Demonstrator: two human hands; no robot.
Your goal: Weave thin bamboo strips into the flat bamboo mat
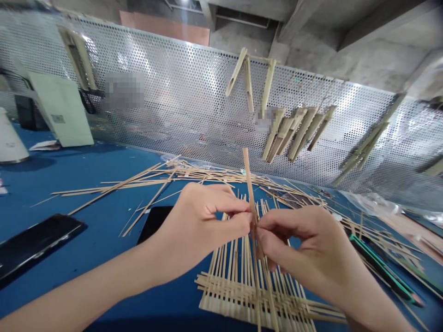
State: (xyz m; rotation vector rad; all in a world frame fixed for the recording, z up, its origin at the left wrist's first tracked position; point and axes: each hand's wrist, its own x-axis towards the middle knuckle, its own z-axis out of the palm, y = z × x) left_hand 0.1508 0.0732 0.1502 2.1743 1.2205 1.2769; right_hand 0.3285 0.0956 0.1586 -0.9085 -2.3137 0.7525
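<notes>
My left hand (pixel 204 226) and my right hand (pixel 304 249) meet over the middle of a blue table (pixel 86 184). Both pinch the same thin bamboo strip (pixel 248 180), which stands nearly upright between the fingertips. The strip's lower part runs down into a partly woven bamboo mat (pixel 238 286) that lies flat under my hands. The mat is made of many upright strips crossed by a few horizontal ones near its front edge.
Loose bamboo strips (pixel 145 182) lie scattered behind the mat. A black phone (pixel 31 242) and a black pad (pixel 154 221) lie at the left. Green-handled tools (pixel 380 267) lie at the right. A perforated metal wall (pixel 180 101) carries hanging bamboo pieces (pixel 294 131).
</notes>
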